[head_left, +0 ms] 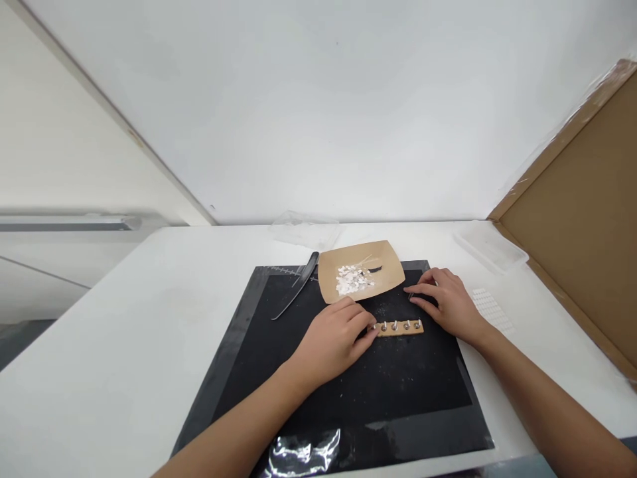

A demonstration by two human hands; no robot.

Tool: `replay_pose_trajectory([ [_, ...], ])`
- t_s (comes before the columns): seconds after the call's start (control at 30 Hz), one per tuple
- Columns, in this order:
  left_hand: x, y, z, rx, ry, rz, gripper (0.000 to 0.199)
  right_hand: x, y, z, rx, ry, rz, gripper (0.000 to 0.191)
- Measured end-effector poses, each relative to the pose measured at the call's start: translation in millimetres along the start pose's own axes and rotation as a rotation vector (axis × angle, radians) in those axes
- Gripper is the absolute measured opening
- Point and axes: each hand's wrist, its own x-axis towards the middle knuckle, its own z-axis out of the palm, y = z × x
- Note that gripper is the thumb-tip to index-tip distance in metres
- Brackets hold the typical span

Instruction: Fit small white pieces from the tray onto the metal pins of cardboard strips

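Observation:
A short tan strip lies on the black mat, with several small round metal pieces and white bits in a row along it. At its left end, my left hand is closed, thumb and fingers pinched on the strip; its tips hide that end. My right hand hovers just above and to the right of the strip. Its thumb and index finger come together around something small and dark, too small to name. Beyond the hands sits a tan paper tray holding a heap of small white pieces.
A black, thin-tipped curved tool lies left of the tray. Clear plastic film is at the back, and a clear plastic lid or tray at the back right. A white dotted sheet lies beside my right wrist. Cardboard stands at right.

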Motion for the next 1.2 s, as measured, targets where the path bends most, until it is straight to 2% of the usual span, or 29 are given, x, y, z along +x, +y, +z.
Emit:
replay_pose_trajectory([
  [0.23, -0.5, -0.2, -1.0, 0.019, 0.009, 0.025, 0.012, 6.0, -1.7, -1.1, -0.099, 0.018, 0.045, 0.005],
  [0.4, 1.2, 0.8, -0.7, 0.05, 0.068, 0.086, 0.009, 7.4, -2.6, -4.5, -0.176, 0.025, -0.016, 0.012],
  [0.53, 1.4, 1.1, -1.5, 0.071, 0.063, 0.071, 0.01, 8.2, -13.2, -8.9, 0.057, 0.104, -0.013, 0.014],
  [0.67, 0.0, 0.9, -1.0, 0.042, 0.037, 0.034, 0.01, 5.8, -35.2, -14.6, 0.302, 0.199, 0.034, 0.004],
  [0.8, -2.3, 2.6, 2.4, -0.018, 0.023, -0.054, 0.003, 2.6, -50.1, -16.0, 0.366, 0.225, -0.06, 0.021],
  [0.9, -4.2, 5.3, 4.2, -0.027, 0.023, -0.139, 0.007, 2.0, -52.2, -15.6, 0.413, 0.209, -0.064, 0.024],
  [1.07, -6.8, 6.4, 5.7, -0.011, 0.029, -0.193, 0.012, 0.8, -56.7, -16.5, 0.544, 0.222, 0.033, 0.015],
  [1.2, -7.3, 6.0, 8.0, -0.081, 0.0, -0.252, 0.007, -2.6, -63.0, -15.5, 0.732, 0.14, 0.195, 0.014],
])
